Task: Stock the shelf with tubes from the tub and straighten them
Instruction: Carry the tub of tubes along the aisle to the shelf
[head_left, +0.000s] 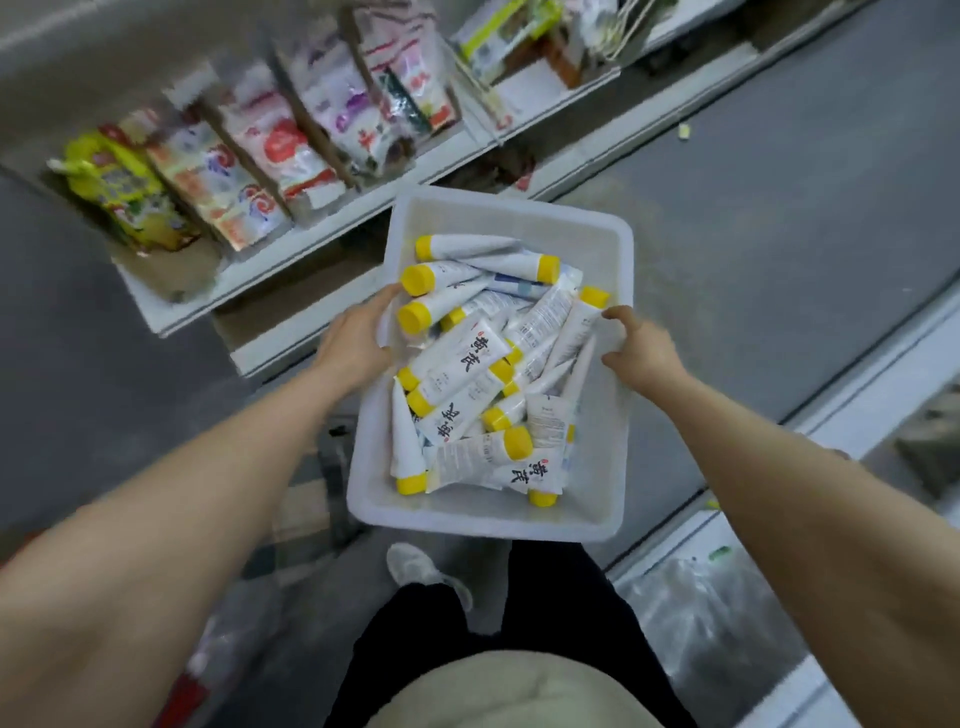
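Both hands clamp the white plastic tub (597, 249): left hand (353, 338) on its left rim, right hand (641, 345) on its right, fingers seemingly curled over; the yellow-capped white tubes (462, 364) lie jumbled inside, between them.

Shop aisle: stocked shelf (332, 228), packaged goods (249, 171)

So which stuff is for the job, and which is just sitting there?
For the job:
- white tub, held at its sides by the left hand and right hand
- yellow-capped tubes piled inside it
- shelf ahead

Just sitting there:
- snack bags already on the shelf
- clear plastic bags at lower right
- scrap on the floor
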